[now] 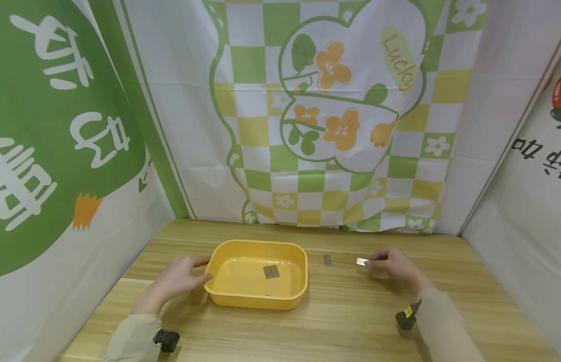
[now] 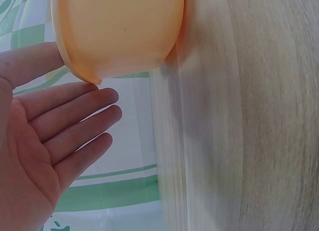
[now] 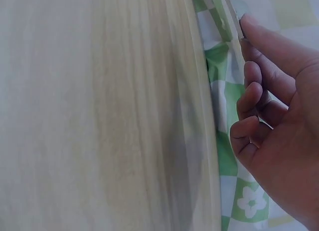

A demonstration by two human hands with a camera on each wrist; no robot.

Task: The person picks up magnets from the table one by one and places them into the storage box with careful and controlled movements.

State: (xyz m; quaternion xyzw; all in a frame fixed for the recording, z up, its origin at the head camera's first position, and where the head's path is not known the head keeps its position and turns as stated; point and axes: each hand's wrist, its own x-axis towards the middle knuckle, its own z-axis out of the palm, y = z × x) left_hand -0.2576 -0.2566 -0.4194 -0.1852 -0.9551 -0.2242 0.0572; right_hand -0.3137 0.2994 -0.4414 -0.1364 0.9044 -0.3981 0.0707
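My right hand (image 1: 391,264) pinches a small flat shiny metal piece (image 1: 362,262) between thumb and fingertips, above the right part of the table. In the right wrist view the metal piece (image 3: 236,14) sticks out past the thumb, with the other fingers curled below it. My left hand (image 1: 178,279) touches the left end of a yellow plastic basin (image 1: 258,301), its thumb over the rim. In the left wrist view the fingers (image 2: 75,109) are nearly straight beside the rim. Two grey rectangular pieces (image 1: 271,272) lie side by side in the basin.
Another grey rectangular piece (image 1: 328,260) lies on the wooden table (image 1: 344,322), between the basin and my right hand. A printed green and white cloth (image 1: 249,65) hangs along the table's back edge. More printed cloth hangs on both sides.
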